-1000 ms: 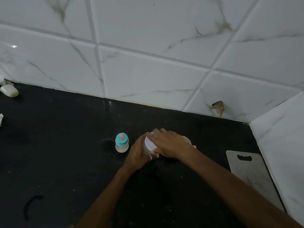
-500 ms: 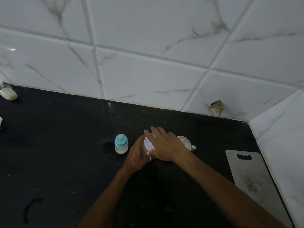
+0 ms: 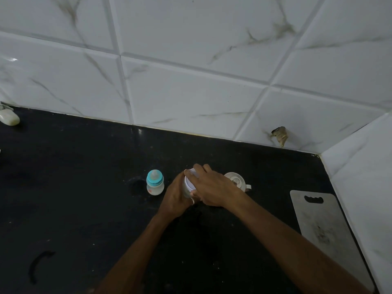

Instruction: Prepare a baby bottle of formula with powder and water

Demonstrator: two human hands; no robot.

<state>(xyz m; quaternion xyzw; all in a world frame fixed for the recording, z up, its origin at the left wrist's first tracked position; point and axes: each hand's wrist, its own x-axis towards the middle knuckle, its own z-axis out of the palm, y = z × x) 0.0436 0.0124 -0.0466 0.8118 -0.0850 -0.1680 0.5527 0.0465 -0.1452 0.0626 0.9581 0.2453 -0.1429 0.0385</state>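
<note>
A small baby bottle (image 3: 155, 182) with a teal collar and clear teat stands upright on the black counter (image 3: 74, 187). Just right of it is a white-lidded jar (image 3: 189, 183), mostly covered by my hands. My left hand (image 3: 175, 197) grips the jar's side from the left. My right hand (image 3: 209, 188) lies over the white lid with fingers curled round its rim. Behind my right hand stands a small white kettle (image 3: 236, 180), partly hidden by my wrist.
A grey cutting board (image 3: 322, 228) lies flat at the right by the side wall. A pale soap-like object (image 3: 9, 118) sits far left by the tiled back wall. A dark curved mark (image 3: 39, 265) shows at the counter's front left.
My hands have stayed on the jar; the right hand's fingers have shifted slightly round the lid. The kettle behind shows more. The camera has shifted a little.
</note>
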